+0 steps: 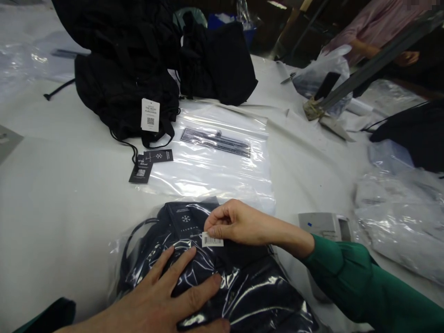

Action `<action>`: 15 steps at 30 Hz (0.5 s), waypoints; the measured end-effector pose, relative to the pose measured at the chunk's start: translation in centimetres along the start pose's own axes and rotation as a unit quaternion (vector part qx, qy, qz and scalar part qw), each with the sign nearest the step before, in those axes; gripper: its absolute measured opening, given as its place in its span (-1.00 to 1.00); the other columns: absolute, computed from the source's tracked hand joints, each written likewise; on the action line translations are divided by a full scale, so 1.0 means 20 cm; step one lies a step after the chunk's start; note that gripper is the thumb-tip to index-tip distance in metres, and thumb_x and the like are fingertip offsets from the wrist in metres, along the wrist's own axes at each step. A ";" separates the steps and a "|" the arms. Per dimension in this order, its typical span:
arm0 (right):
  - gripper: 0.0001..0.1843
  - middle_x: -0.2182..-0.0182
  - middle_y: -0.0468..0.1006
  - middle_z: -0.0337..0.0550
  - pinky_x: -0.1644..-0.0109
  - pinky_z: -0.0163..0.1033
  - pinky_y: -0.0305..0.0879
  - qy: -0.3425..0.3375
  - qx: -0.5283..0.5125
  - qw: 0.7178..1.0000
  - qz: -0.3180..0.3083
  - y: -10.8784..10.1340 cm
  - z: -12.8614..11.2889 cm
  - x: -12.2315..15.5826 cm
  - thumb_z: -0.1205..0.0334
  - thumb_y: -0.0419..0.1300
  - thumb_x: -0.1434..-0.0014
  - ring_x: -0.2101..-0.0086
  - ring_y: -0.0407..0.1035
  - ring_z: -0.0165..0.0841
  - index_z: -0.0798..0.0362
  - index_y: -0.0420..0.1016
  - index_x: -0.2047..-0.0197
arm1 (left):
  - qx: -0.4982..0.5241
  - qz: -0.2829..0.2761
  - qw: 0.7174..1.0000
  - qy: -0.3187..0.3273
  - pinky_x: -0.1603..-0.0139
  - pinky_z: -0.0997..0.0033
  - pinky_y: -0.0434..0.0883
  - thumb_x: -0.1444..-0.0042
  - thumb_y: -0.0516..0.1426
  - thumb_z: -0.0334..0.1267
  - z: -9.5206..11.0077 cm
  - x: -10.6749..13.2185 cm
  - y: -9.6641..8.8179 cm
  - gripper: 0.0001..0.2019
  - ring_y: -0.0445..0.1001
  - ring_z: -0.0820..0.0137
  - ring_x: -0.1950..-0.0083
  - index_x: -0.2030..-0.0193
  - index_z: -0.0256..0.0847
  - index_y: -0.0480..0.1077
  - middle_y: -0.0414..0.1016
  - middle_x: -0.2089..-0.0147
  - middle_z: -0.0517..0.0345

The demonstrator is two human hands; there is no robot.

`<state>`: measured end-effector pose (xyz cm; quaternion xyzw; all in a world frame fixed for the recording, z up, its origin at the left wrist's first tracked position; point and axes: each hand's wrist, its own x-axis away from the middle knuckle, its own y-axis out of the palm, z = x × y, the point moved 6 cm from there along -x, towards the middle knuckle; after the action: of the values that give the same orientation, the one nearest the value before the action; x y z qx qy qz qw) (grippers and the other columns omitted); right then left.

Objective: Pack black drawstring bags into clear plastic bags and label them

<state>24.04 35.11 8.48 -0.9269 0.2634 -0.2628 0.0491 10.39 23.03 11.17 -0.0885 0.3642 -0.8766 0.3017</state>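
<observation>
A dark garment sealed in a clear plastic bag (pixel 243 291) lies on the white table (pixel 62 208) right in front of me. My left hand (pixel 169 296) rests flat on the bag with fingers spread. My right hand (pixel 236 224), in a green sleeve, pinches a small white barcode sticker (pixel 212 240) against the bag's upper part, next to a black hang tag showing through the plastic.
An empty clear bag with a printed label (pixel 215 157) lies just beyond. Black garments with hang tags (pixel 125 88) are heaped at the back. A white device (pixel 326 226) sits right of my wrist. More plastic bags (pixel 398 217) lie right. Another person (pixel 378 27) stands far right.
</observation>
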 end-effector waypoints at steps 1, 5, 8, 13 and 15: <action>-0.88 0.51 0.55 -0.24 0.47 -0.38 0.24 -0.002 0.010 1.000 -0.007 0.00 0.01 0.00 0.25 0.25 -0.14 0.51 0.36 -0.42 0.04 0.64 0.31 | -0.015 -0.008 1.000 0.008 -0.25 -0.20 0.23 -0.14 0.21 -0.09 0.00 0.00 0.01 -0.37 0.24 -0.16 -0.31 -0.32 0.37 0.12 0.32 -0.30 0.20; -0.88 0.51 0.54 -0.25 0.44 -0.38 0.23 -0.013 0.064 0.998 -0.016 0.01 0.01 -0.01 0.28 0.24 -0.14 0.50 0.34 -0.45 0.08 0.63 0.29 | -0.090 -0.024 0.995 0.046 -0.24 -0.18 0.27 -0.20 0.16 -0.11 0.02 0.00 0.02 -0.38 0.25 -0.12 -0.31 -0.37 0.23 0.06 0.28 -0.33 0.14; -0.88 0.52 0.52 -0.26 0.41 -0.40 0.21 0.002 0.087 0.996 -0.026 0.02 0.01 -0.02 0.31 0.24 -0.14 0.50 0.33 -0.47 0.12 0.62 0.29 | -0.144 -0.028 0.987 0.070 -0.24 -0.15 0.28 -0.24 0.13 -0.15 0.05 0.01 0.03 -0.41 0.23 -0.10 -0.31 -0.38 0.14 0.07 0.25 -0.35 0.12; -0.89 0.49 0.53 -0.26 0.38 -0.41 0.23 0.009 0.090 0.996 -0.008 0.04 0.00 0.00 0.34 0.23 -0.15 0.47 0.36 -0.48 0.12 0.60 0.30 | -0.127 0.014 0.992 0.020 -0.33 -0.20 0.11 -0.28 0.10 -0.18 0.07 0.03 0.03 -0.49 0.07 -0.03 -0.41 -0.33 0.24 0.12 0.22 -0.37 0.22; -0.90 0.52 0.51 -0.30 0.38 -0.42 0.22 -0.001 0.107 0.994 0.004 0.03 -0.01 0.01 0.38 0.22 -0.13 0.50 0.33 -0.50 0.11 0.60 0.32 | -0.103 0.025 0.994 -0.014 -0.36 -0.20 0.02 -0.29 0.09 -0.17 0.05 0.03 -0.01 -0.50 0.04 0.01 -0.42 -0.32 0.29 0.11 0.19 -0.38 0.26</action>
<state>23.77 34.41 8.59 -0.9155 0.2375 -0.2886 0.1489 10.16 22.10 11.98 -0.1224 0.4505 -0.8253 0.3179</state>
